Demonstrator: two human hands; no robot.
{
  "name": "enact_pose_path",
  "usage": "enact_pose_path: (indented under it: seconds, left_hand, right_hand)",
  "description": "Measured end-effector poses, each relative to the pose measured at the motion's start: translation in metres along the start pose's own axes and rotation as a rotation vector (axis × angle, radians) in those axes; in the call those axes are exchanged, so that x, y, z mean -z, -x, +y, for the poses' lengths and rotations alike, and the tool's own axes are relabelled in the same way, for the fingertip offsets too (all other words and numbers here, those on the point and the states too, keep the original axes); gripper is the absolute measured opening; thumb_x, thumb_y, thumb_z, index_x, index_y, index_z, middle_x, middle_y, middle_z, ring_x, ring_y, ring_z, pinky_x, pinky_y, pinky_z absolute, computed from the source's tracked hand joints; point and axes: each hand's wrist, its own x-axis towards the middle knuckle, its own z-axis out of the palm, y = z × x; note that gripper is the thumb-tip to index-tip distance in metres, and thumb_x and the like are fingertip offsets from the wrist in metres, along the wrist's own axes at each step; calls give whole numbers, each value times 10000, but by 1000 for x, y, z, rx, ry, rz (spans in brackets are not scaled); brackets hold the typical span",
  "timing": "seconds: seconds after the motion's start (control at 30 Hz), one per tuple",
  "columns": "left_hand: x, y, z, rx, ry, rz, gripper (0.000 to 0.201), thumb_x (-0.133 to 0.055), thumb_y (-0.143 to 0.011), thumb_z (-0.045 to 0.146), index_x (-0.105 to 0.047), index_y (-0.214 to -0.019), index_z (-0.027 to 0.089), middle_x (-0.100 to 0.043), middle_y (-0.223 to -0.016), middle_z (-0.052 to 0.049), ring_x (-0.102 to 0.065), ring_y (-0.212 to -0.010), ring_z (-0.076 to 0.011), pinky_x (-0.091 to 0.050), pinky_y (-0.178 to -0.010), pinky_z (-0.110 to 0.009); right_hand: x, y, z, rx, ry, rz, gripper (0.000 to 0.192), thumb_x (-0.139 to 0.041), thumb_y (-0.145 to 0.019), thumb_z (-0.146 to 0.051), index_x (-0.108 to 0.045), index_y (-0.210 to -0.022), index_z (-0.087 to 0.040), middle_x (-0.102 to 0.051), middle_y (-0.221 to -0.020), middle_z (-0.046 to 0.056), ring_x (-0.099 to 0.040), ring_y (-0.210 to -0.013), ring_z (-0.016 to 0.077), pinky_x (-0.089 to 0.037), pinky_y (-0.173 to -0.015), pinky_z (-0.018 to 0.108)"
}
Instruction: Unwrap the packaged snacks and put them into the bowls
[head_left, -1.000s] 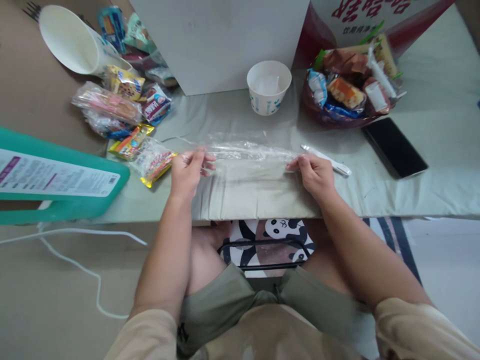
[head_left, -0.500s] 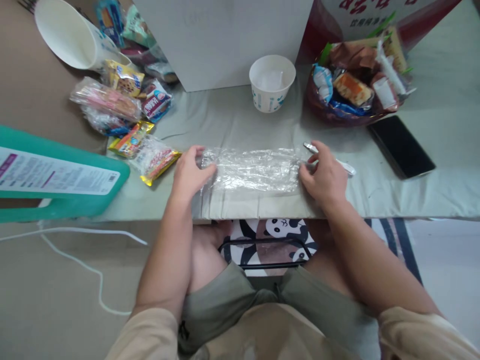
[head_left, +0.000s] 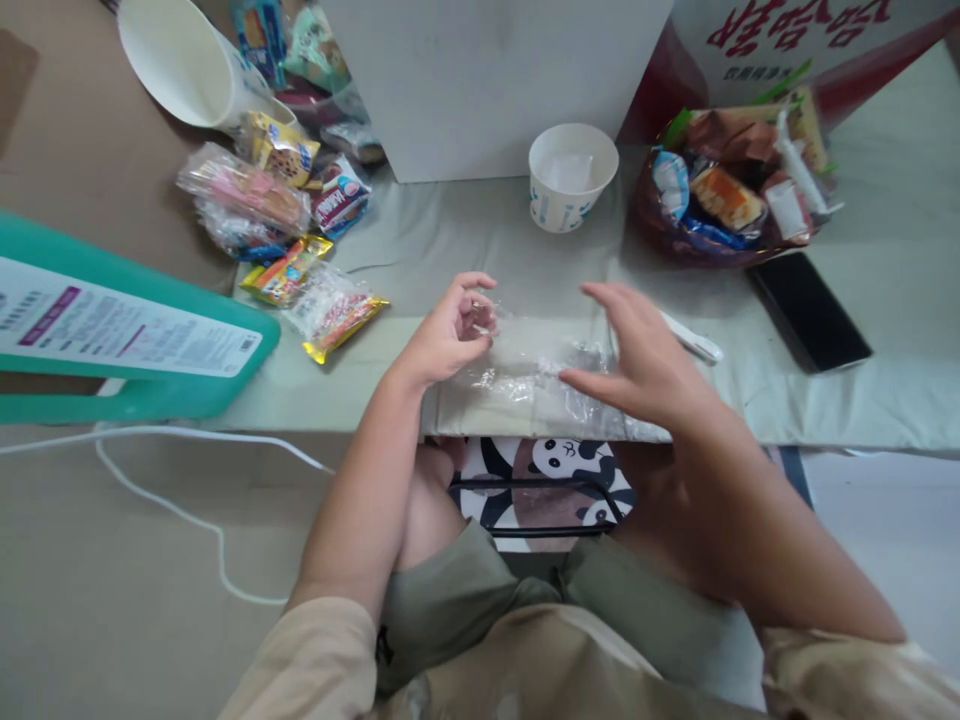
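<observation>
A crinkled sheet of clear plastic film lies near the front edge of the cloth-covered table, between my hands. My left hand is over the film's left end, fingers loosely curled and apart; its fingertips are close to the film, and contact is unclear. My right hand is raised at the film's right part, thumb and fingers spread wide with nothing between them. Behind this hand a slim white-handled tool is partly hidden. A white paper cup stands upright beyond the film.
Wrapped snacks are heaped at the left, beside a green jug. A tipped white tub lies behind them. At the right are a snack-filled bowl and a black phone. A white box stands at the back.
My hands have come closer together, the left moving right and the right opening its fingers. The film has shifted toward the right and the table's front edge. The view has also shifted slightly.
</observation>
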Motion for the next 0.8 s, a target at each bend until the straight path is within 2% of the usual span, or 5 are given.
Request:
enact_pose_path:
  seconds: [0.23,0.33,0.47,0.67,0.8]
  left_hand:
    - [18,3,10,-47,70,169,688,-872,-711,399,-551,-1313,311,-705,-1216,-70,-723,-1076,-230,-586,-828,-311]
    - [19,-4,6,23,306,231,627,-779,-778,615,-593,-1256,253,-661,-1389,-121,-662,-1276,-283,-592,-920,-352]
    - [-12,-12,2,276,561,-54,681,-752,-744,730,-655,-1144,187,-709,-1330,-175,-706,-1205,-305,-611,-892,-390]
    - [-57,-22,1,423,161,-119,132,-711,-874,243,-699,-976,161,-755,-750,-45,-701,-603,-148,-483,-528,-247]
    - [-54,-27,0,340,114,-70,253,-661,-887,262,-694,-1134,221,-674,-588,26,-628,-463,-140,-427,-457,-244]
  right_hand:
    - [-4,-38,-11,-106,-89,-555,179,-685,-809,-334,-605,-689,-228,-636,-612,-3,-539,-558,142,-388,-571,288]
    - [-1,-23,-11,-226,-388,-358,257,-653,-861,-452,-606,-783,-212,-696,-668,15,-614,-572,140,-454,-566,272]
    - [-21,-6,3,-389,-692,-34,347,-692,-843,-538,-549,-840,-223,-713,-677,18,-678,-595,159,-556,-618,300]
    - [-37,5,32,-453,-635,2,322,-675,-857,-453,-688,-1090,-230,-712,-717,-3,-661,-589,168,-548,-597,313]
    - [-33,6,41,-335,-550,156,212,-644,-868,-391,-765,-974,-254,-754,-1116,83,-702,-831,202,-579,-712,359]
